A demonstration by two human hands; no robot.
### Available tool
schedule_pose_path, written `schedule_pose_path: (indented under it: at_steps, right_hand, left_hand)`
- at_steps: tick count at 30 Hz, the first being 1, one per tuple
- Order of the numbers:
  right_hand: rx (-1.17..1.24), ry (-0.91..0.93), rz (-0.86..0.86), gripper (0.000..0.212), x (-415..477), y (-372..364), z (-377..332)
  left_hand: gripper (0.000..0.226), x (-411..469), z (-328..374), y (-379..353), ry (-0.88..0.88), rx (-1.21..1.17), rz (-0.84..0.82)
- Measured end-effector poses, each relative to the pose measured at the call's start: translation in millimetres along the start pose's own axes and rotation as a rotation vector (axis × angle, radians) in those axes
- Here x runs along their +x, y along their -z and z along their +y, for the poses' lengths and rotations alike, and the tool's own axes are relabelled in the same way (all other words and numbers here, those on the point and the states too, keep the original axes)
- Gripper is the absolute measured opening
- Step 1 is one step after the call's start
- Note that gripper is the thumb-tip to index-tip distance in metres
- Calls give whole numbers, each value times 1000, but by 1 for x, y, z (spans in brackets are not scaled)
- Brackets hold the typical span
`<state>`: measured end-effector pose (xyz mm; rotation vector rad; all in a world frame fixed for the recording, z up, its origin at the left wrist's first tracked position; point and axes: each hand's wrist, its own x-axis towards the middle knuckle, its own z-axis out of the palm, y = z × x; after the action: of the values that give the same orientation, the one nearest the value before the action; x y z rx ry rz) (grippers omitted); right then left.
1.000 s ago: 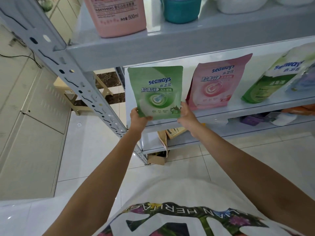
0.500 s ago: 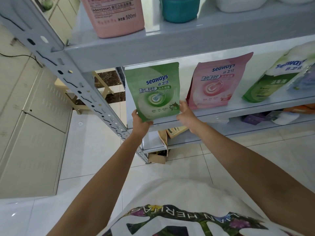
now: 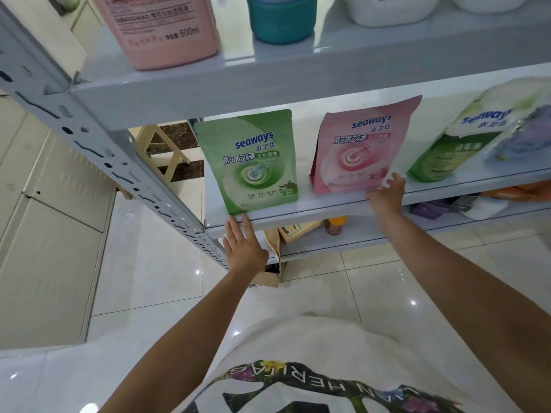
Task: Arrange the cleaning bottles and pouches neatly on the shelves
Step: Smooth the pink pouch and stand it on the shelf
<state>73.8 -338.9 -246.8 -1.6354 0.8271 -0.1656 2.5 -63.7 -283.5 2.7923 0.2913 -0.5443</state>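
Green pouch stands upright at the left end of the mid shelf, label facing out, btm edge right at the shelf's front lip. L hand sits just below it. Its fingers are straight & close together, tips against the shelf's front edge under the pouch's btm-left corner, and it holds nothing. Whether a fingertip touches the pouch itself can't be told.

Pink pouch stands to the right of the green one w/ a clear gap between the 2, and it leans back a little. R hand is motion-blurred at the pink pouch's btm-right corner, fingers spread & loose, gripping nothing. Contact w/ the pouch can't be made out.

Further right on the same shelf a green-white pouch tilts over, w/ a bluish pack lying against it.

Top shelf carries a pink bottle marked 500ml, a teal tub beside it & 2 white tubs, all cut off by the frame top.

Low shelf holds a brown bag, an orange-capped bottle & a purple box.

A grey slotted post runs diagonally at left, and a stool shows behind the rack. The person's white printed shirt fills the btm.
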Motion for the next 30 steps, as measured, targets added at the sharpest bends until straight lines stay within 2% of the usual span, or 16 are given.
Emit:
schedule_pose_path:
  at_steps: [2, 5, 12, 19, 21, 24, 27, 30]
  right_hand:
    - [-51, 64, -64, 76, 10, 7, -12]
    - [-55, 103, -151, 68, 21, 10, -23]
    - [-4, 43, -117, 46, 25, 16, -8]
    - [-44, 91, -138, 26, 30, 32, 8]
    - [-86, 138, -148, 35, 27, 37, 12]
    - [-93, 182, -183, 36, 22, 46, 19]
    - [-108, 274, -171, 27, 14, 53, 21]
    - [-132, 355, -243, 16, -1, 60, 26]
  left_hand:
    - [96, -3, 5, -5, 6, 42, 15]
    - [96, -3, 8, -11, 11, 76, 31]
    - [100, -2, 6, -14, -2, 114, 27]
    - [102, -2, 5, -13, 11, 115, 14]
    - [102, -3, 4, -12, 16, 130, 16]
    - [102, -5, 4, -11, 14, 126, 16]
    - [102, -10, 9, -12, -1, 82, 9]
    - [101, -18, 15, -12, -22, 20, -34]
